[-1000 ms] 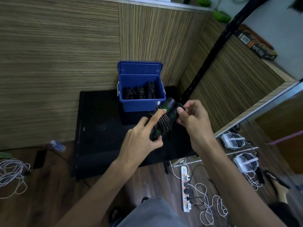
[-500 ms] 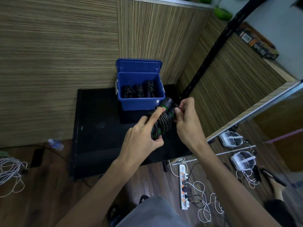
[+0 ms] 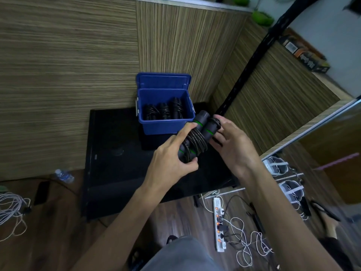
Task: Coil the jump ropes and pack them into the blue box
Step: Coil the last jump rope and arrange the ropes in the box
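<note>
Left hand [image 3: 170,161]: curled round the lower end of a jump rope [image 3: 196,140], thumb beneath, forefinger laid along the coiled cord
Right hand [image 3: 232,143]: fingers bent at the upper end of the same bundle, pinching what looks like the cord's tail beside the two handles; exact contact partly hidden
Jump rope: black, green-ringed handles side by side, cord wound round them; held between both hands, above the tabletop [image 3: 117,165], touching neither it nor the box
Blue box [image 3: 166,126]: just beyond the left hand's fingertips, lid up, three coiled bundles [image 3: 164,113] standing inside, room left on the near side
Progress, as judged: three packed; a fourth wound and nearly secured, not yet boxed. No further loose ropes in view; whether any remain cannot be told
</note>
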